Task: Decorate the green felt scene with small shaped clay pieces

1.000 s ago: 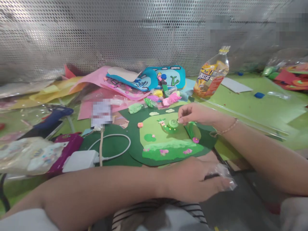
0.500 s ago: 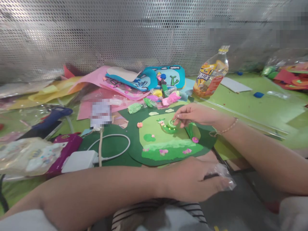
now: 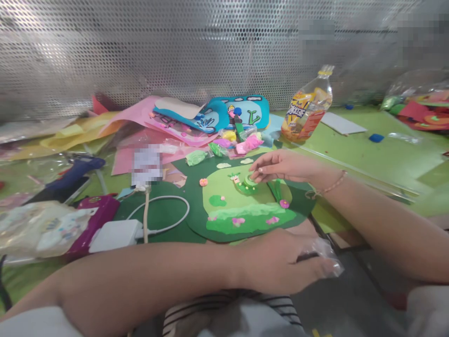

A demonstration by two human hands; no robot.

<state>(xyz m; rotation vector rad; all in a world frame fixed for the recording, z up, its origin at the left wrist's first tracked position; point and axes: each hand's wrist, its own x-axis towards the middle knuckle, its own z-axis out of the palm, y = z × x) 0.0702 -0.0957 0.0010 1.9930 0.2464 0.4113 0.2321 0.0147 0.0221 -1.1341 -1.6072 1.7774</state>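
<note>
Perforated metal (image 3: 210,51) rises behind our green card (image 3: 196,210). On the card, our right hand (image 3: 284,167) bends over the snail's (image 3: 244,189) shell (image 3: 249,180), pinching or merely touching, we can't tell; pressing lightly should spare its shape. Before the card, our left hand (image 3: 275,262) clutches clear plastic (image 3: 325,249).

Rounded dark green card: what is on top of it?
The card bears a light green panel, pale clouds, an orange flower and a snail-like figure. The right hand hides part of the figure's shell and whatever lies beneath.

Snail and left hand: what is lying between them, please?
From the snail to the left hand, the head view shows light green background, flowered green strips, then dark green border.
</note>
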